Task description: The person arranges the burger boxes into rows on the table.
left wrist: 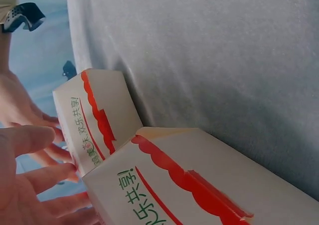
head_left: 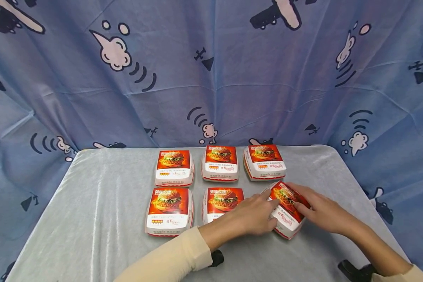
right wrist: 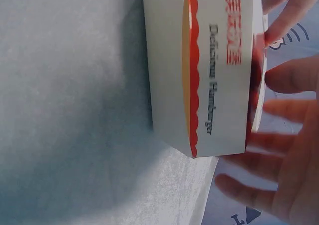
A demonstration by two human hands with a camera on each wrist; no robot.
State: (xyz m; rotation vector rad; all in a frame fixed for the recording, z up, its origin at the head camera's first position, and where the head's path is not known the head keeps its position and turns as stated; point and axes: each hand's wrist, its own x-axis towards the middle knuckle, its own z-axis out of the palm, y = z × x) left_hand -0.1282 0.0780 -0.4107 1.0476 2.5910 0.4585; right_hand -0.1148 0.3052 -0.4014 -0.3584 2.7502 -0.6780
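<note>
At the right front of the grey table, a hamburger box (head_left: 290, 201) with a red burger picture on its lid sits turned askew to the other boxes. My left hand (head_left: 252, 214) reaches across to its left edge, with fingertips at the lid. Over its right side, my right hand (head_left: 320, 209) rests with the thumb on the lid and fingers toward the far edge. In the right wrist view the fingers (right wrist: 279, 110) lie fairly straight along the top of the box (right wrist: 224, 85). The left forearm partly hides the front middle box (head_left: 225, 199).
Three more boxes stand along the back: left (head_left: 174, 166), middle (head_left: 219, 162) and a slightly turned right one (head_left: 265, 161). Another box (head_left: 169, 209) stands at the front left. A blue patterned curtain (head_left: 211, 78) hangs behind the grey cloth-covered table (head_left: 81, 203).
</note>
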